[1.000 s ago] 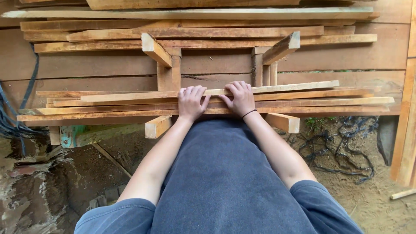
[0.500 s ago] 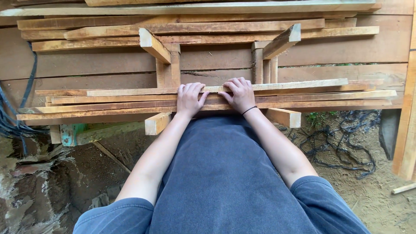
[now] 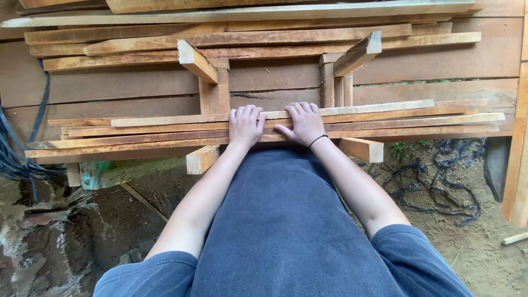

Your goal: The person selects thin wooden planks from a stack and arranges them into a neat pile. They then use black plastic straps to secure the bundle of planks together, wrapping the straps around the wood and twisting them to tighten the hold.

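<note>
Palms + whatever's under them hidden; the slats' near edges run behind the blue shirt [image 3: 286, 220], which blocks the ground right below. Slat ends cut off at neither side, but the upper stack runs out of frame top/left.

Left hand [image 3: 245, 125] lies flat, fingers spread, palm down on the bundle of long thin wood slats [image 3: 385, 118]. Right hand [image 3: 305, 122] same: flat, open, thumb pointing toward the left hand, dark band at the wrist. Neither hand is curled round anything; both just press on top. Hands near each other, not touching.

Slats lie side by side across two short timber supports [image 3: 360, 149], roughly level, just in front of the person's waist. Behind: two angled wood braces [image 3: 195, 60] and a 2nd stack of longer boards [image 3: 247, 38] above, against a plank wall.

Around: tangle of dark cable [image 3: 440, 176] on the dirt at right, blue-black cables [image 3: 16, 159] at left edge, green-painted block [image 3: 88, 175] under the slats' left part. Plank leaning at far right, mostly cut off.
</note>
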